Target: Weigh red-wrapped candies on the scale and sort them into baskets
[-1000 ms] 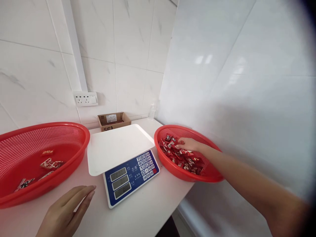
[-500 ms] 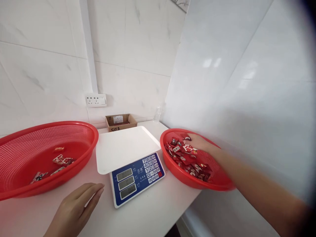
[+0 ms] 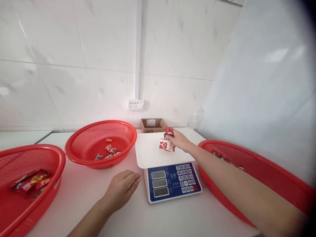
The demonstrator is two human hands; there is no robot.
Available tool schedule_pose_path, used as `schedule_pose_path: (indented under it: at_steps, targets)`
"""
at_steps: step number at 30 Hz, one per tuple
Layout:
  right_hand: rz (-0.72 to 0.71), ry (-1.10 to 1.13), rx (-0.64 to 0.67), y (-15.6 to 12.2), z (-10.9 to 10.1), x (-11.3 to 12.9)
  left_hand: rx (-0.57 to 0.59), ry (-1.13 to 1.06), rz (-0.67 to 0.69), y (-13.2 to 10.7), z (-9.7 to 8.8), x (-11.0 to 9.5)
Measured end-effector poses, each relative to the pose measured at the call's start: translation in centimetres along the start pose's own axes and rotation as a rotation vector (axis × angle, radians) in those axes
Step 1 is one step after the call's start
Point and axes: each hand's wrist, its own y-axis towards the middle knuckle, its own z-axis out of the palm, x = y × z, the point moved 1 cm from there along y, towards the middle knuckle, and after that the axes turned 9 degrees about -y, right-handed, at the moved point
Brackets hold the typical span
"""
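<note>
My right hand (image 3: 179, 139) grips small red and white snack packets (image 3: 166, 145) over the white pan (image 3: 146, 153) of a digital scale. The scale's blue keypad panel (image 3: 172, 181) faces me; its display digits are not readable. My left hand (image 3: 120, 189) hovers by the scale's left side, fingers closed together, with nothing seen in them. To the right, a red basket (image 3: 232, 148) holds packets, mostly hidden behind my right forearm. Left of the scale, another red basket (image 3: 98, 126) has several packets (image 3: 111, 149) on its bottom.
A third red basket (image 3: 53, 149) with packets (image 3: 32, 182) stands at the far left. Behind the scale is a small cardboard box (image 3: 154, 125) near the wall. A clear plastic container (image 3: 192, 121) stands at the back right, below the wall socket's level (image 3: 136, 105).
My right hand has left the right basket with packets and moved left over the scale pan. The view has turned left, bringing the third basket into sight. My left hand stays near the scale.
</note>
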Motion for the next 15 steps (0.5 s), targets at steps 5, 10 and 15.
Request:
schedule_pose_path:
  at_steps: [5, 10, 15]
  targets:
    - [0.065, 0.045, 0.001, 0.4, 0.8, 1.1, -0.012, -0.017, -0.026, -0.1, -0.1, 0.1]
    - [0.009, -0.094, -0.052, 0.1, -1.0, 0.4, 0.009, -0.029, -0.036, 0.0, 0.1, 0.2]
    - [0.070, -0.257, 0.209, -0.7, -1.4, -0.9, 0.005, -0.039, -0.026, -0.1, 0.2, 0.2]
